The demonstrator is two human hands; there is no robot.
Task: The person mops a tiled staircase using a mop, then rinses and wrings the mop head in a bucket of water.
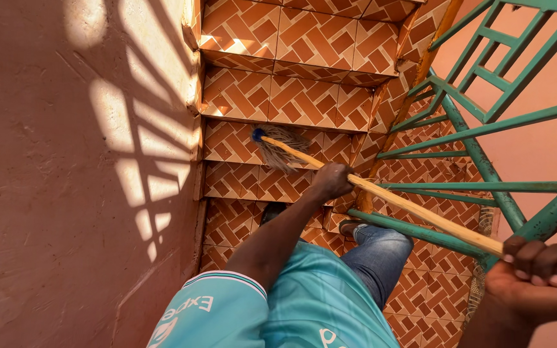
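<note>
The mop handle [381,196] slants down-left from the clenched right hand [536,277] through the gripping left hand [332,180], nearer the mop head [278,147] on the tiled step [240,145].

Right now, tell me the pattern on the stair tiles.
Head view: the tiled stair steps show an orange-brown and cream herringbone brick pattern.

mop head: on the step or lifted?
On the step, as far as shows: the mop head has strands spread across the tiled step. Handle tilted, held in both hands.
</note>
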